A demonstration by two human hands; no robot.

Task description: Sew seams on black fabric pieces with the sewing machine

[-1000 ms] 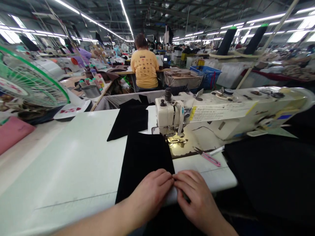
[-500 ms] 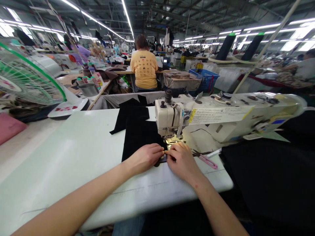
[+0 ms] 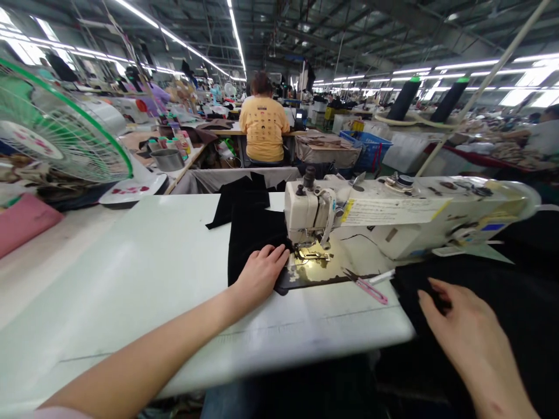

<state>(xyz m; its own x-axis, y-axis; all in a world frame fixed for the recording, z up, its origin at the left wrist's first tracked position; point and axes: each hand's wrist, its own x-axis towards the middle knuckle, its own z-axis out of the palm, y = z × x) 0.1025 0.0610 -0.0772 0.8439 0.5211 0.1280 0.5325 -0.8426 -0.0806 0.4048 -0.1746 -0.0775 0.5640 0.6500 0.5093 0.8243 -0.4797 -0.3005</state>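
My left hand (image 3: 262,269) lies flat with its fingers stretched over the edge of a black fabric piece (image 3: 247,233), just left of the needle area. The fabric rests on the pale tabletop beside the sewing machine (image 3: 305,212), whose lamp lights the metal needle plate (image 3: 321,256). Off to the right, my right hand (image 3: 463,317) is over a large pile of black fabric (image 3: 524,291). Its thumb and fingers are apart and nothing shows between them. Pink-handled thread snips (image 3: 371,290) lie on the table between the two hands.
A fan with a green rim (image 3: 65,128) stands at the left, near pink cloth (image 3: 28,224). Two black thread cones (image 3: 404,99) rise behind the machine. Ahead sits a person in a yellow shirt (image 3: 264,128), with a blue crate (image 3: 369,148) to the right.
My right hand has left the needle area and moved right, over the black fabric pile. My left hand has shifted slightly and flattened onto the fabric. The view has tilted slightly.
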